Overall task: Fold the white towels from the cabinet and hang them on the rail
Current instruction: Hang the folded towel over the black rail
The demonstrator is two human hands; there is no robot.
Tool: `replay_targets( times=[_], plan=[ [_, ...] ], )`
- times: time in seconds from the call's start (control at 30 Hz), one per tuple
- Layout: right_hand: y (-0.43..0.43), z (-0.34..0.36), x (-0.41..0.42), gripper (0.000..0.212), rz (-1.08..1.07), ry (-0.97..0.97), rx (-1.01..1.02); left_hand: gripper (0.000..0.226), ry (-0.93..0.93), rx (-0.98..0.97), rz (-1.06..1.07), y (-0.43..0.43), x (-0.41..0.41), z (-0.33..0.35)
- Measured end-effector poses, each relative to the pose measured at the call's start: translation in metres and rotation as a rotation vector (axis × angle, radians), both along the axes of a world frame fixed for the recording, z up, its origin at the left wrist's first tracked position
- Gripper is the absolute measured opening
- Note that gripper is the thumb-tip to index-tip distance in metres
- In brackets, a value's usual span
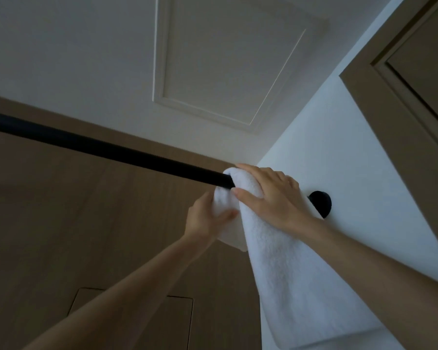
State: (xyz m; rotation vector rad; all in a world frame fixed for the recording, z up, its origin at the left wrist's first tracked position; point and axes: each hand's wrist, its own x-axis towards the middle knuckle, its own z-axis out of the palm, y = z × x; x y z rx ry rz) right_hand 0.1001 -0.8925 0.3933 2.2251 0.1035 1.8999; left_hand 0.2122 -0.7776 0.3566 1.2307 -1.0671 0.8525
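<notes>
One white towel (283, 269) is in view, folded and draped over one black rail (99, 147). One round black wall mount (320, 203) shows at the rail's end. Two hands are up at the rail: the left hand (205, 221) and the right hand (271, 198). Overhead there is one recessed ceiling panel (225, 64). One wooden door (415, 72) stands at the right.
</notes>
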Motion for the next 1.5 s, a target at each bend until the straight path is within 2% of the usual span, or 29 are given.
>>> replay_targets(
  times=[0.1,0.33,0.47,0.63,0.8,0.93,1.03,1.13,1.3,1.5],
  plan=[
    [-0.002,-0.022,-0.003,0.071,-0.042,0.015,-0.010,0.029,0.028,-0.019,-0.092,-0.005,-0.009,-0.023],
    [0.001,-0.041,-0.010,0.069,-0.066,0.032,0.062,0.018,0.063,-0.011,-0.259,-0.008,-0.023,-0.064],
    [0.005,-0.036,-0.013,0.067,-0.081,0.016,0.070,0.031,0.062,0.043,-0.314,-0.002,-0.027,-0.078],
    [0.005,-0.030,-0.009,0.062,-0.111,-0.031,0.036,0.036,0.011,0.108,-0.360,0.013,-0.030,-0.084],
    [0.013,-0.036,-0.002,0.057,-0.062,-0.056,0.055,0.048,-0.028,0.177,-0.400,0.020,-0.033,-0.090],
    [0.016,-0.039,0.000,0.061,-0.031,-0.033,0.089,0.050,-0.070,0.278,-0.433,0.025,-0.039,-0.085],
    [0.017,-0.038,0.001,0.060,-0.017,-0.025,0.104,0.059,-0.015,0.374,-0.525,0.029,-0.042,-0.081],
    [0.014,-0.035,0.001,0.060,-0.050,-0.063,0.083,0.069,0.004,0.388,-0.573,0.027,-0.044,-0.079],
    [0.005,-0.034,-0.002,0.057,-0.068,-0.073,0.053,0.058,-0.020,0.327,-0.594,0.015,-0.045,-0.080],
    [-0.027,-0.037,-0.009,0.054,-0.083,-0.084,0.086,0.050,0.022,0.355,-0.639,-0.017,-0.047,-0.082]
  ],
)
